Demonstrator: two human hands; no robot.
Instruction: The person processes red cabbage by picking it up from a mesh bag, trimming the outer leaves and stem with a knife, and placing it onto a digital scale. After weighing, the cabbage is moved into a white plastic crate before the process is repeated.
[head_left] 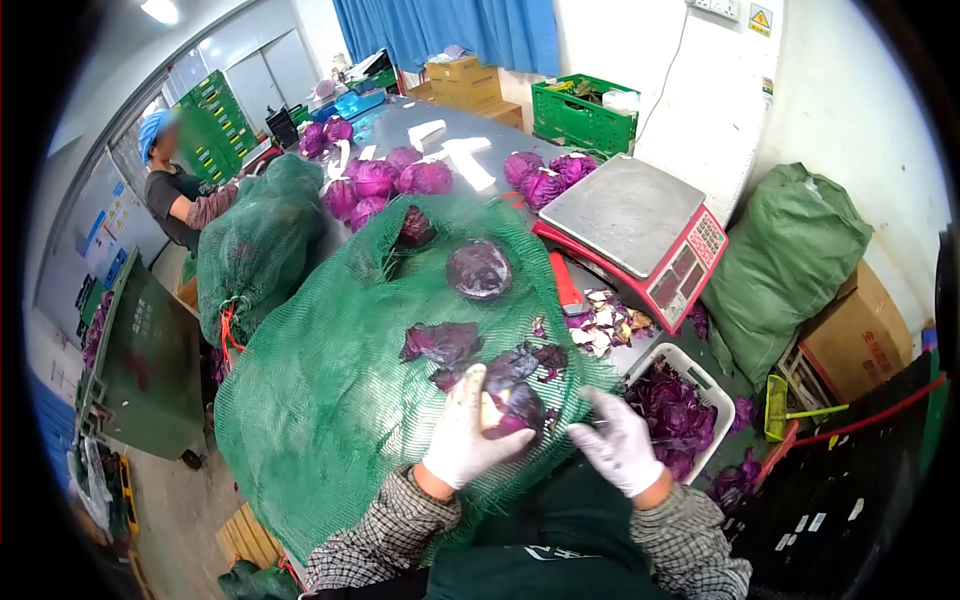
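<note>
My left hand (470,430), in a white glove, is closed round a purple cabbage (520,408) with a pale cut stem, above a green mesh bag (310,390). To its right, my gloved right hand (617,440) hangs with fingers apart and nothing in it, near the bag's edge. Loose purple leaves (440,343) lie on the mesh just beyond my left hand. Farther up, a whole dark cabbage (479,269) rests on the mesh. One more cabbage (415,228) shows at the bag's top fold.
A white basket of purple leaves (712,385) stands at the right, below a red scale (625,215). Trimmed scraps (603,325) lie beside the scale. Several cabbages (375,179) sit farther back. A co-worker (180,190) stands at the left behind a full mesh bag (258,240).
</note>
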